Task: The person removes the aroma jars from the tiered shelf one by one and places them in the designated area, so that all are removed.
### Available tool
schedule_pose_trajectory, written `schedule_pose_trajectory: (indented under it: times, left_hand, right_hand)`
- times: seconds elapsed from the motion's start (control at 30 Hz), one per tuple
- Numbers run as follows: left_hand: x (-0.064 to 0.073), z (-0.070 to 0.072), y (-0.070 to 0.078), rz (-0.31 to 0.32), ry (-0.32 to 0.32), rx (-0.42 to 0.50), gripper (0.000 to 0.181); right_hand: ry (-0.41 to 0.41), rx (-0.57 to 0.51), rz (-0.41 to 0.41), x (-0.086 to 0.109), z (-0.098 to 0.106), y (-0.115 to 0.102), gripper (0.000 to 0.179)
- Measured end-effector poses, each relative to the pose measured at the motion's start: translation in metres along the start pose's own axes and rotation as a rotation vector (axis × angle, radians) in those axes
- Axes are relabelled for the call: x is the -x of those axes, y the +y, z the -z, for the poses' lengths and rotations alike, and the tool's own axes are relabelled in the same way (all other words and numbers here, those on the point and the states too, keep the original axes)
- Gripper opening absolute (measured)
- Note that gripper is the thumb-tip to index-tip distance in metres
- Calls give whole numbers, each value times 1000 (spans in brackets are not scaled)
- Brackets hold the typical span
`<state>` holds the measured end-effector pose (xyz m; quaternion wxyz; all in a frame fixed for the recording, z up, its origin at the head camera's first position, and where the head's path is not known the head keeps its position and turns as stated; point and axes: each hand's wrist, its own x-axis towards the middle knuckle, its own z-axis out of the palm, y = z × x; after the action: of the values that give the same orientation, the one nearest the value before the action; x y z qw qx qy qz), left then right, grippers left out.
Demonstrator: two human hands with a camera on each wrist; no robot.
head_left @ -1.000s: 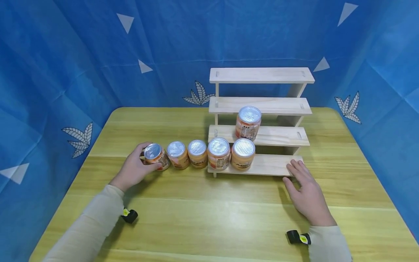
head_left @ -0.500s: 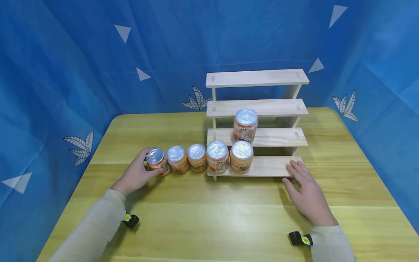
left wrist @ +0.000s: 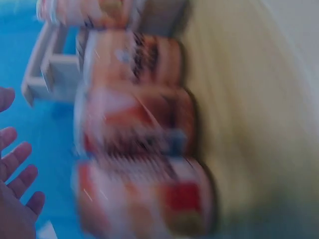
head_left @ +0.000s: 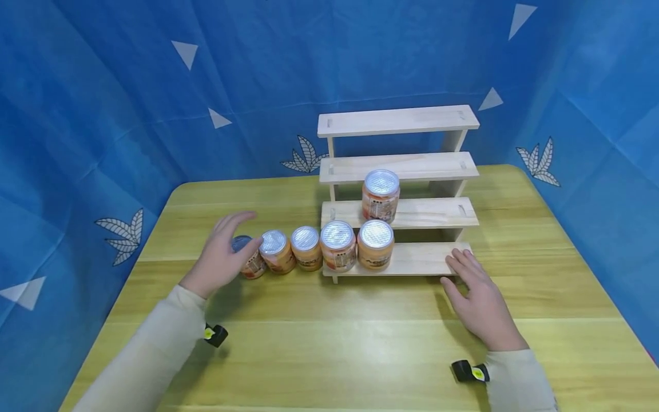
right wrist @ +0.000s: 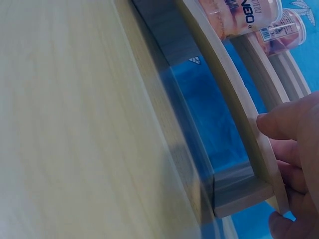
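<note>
My left hand point(head_left: 221, 252) is raised over the leftmost can point(head_left: 254, 269), its fingers spread and holding nothing. In the left wrist view the fingers stand apart from that same can point(left wrist: 144, 199), which is blurred. Two more orange-labelled cans, a middle one point(head_left: 279, 254) and a right one point(head_left: 307, 252), continue the row on the table. My right hand point(head_left: 481, 303) rests on the right end of the wooden step shelf's lowest board point(head_left: 422, 257). In the right wrist view the thumb touches that board's point(right wrist: 244, 119) front edge.
Two cans stand side by side on the lowest board's left half: a left one point(head_left: 338, 247) and a right one point(head_left: 376, 247). Another can point(head_left: 381, 197) is on the second board point(head_left: 432, 212). Blue cloth point(head_left: 257, 68) hangs behind the wooden table point(head_left: 329, 343).
My left hand has let go of the leftmost can and risen off it. That can stays beside its neighbour. My right hand keeps its place on the shelf. The head view has shifted slightly.
</note>
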<state>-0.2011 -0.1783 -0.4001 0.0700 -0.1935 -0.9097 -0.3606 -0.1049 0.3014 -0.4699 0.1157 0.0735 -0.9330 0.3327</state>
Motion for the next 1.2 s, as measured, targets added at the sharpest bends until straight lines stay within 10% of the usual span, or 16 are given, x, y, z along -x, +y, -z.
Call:
schedule_pose_trajectory:
  times: [0.6,1.2]
  left_hand:
    - [-68,-39,102,-205,-215,82,65]
    - [-123,-70,141,-184,-460,37,88]
  right_hand:
    - [-7,3,2,1,0,1,52]
    - [-44,-13,-17,0,3,0,55]
